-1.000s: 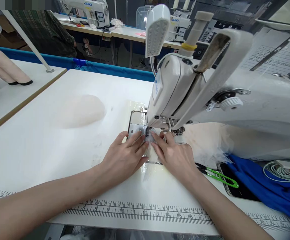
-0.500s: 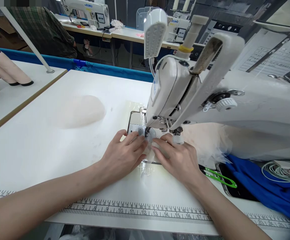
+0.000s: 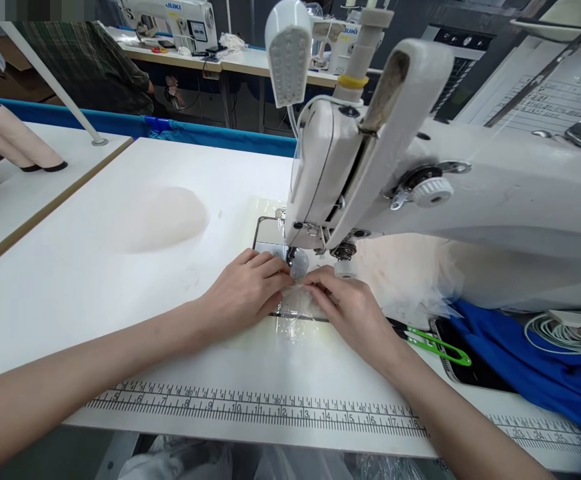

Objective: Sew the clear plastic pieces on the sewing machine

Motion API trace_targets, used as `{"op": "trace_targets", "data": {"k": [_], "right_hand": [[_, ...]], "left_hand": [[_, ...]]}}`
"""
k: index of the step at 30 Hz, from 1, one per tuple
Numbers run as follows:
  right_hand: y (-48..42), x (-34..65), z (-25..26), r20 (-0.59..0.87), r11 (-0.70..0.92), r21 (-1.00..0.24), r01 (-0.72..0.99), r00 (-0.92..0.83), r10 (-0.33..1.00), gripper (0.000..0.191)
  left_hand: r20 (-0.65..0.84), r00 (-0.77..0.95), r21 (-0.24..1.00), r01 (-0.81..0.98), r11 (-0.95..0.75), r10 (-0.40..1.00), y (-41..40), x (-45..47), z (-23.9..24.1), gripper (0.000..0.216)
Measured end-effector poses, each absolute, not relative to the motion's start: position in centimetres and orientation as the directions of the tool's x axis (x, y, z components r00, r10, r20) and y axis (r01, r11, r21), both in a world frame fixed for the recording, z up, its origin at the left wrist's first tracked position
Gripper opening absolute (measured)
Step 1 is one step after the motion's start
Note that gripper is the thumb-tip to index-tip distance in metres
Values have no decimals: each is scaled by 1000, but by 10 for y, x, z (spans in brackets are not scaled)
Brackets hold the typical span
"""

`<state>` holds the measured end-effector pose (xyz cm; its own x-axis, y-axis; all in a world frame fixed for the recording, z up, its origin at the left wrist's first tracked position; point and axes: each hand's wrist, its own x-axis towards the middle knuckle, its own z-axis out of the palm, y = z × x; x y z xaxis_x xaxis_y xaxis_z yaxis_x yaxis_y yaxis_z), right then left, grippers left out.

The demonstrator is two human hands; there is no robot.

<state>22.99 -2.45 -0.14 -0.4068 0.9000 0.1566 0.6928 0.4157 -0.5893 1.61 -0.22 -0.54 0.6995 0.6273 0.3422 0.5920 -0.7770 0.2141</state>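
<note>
From my remote seat I set the clock on the presser foot [image 3: 291,255] of the white sewing machine [image 3: 315,160], with twelve at the far side of the table [image 3: 170,340]. The sheer material [image 3: 297,298] lies at six, just below the foot, in the gap between the two hands and over the metal plate. The left hand [image 3: 243,288] reaches in from eight, palm down, its fingers side by side with their tips at the material's left edge; I cannot tell whether its thumb closes on anything. The right hand [image 3: 355,310] reaches in from four, and I see its thumb and forefinger meeting at the tips, pinched on the material's right side. Glare washes over this spot, so the material may be cloth, film or both. A clear round disc [image 3: 299,264] sits at four, just beside the foot and between the two sets of fingertips. Out at three, pale gauzy fabric [image 3: 405,267] lies under the machine's arm. Farther off at four I have green-handled snips [image 3: 440,347], a phone [image 3: 485,375] and a blue cloth [image 3: 515,373]. Printed ruler marks [image 3: 255,413] run along the near edge, across six.
</note>
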Motion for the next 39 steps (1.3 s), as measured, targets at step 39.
{"op": "trace_targets", "data": {"k": [39], "right_hand": [[-29, 224, -10, 476, 704, -48, 708, -604, 640, 20]], "left_hand": [[396, 830, -294, 519, -802, 393, -15, 1, -12, 29]]}}
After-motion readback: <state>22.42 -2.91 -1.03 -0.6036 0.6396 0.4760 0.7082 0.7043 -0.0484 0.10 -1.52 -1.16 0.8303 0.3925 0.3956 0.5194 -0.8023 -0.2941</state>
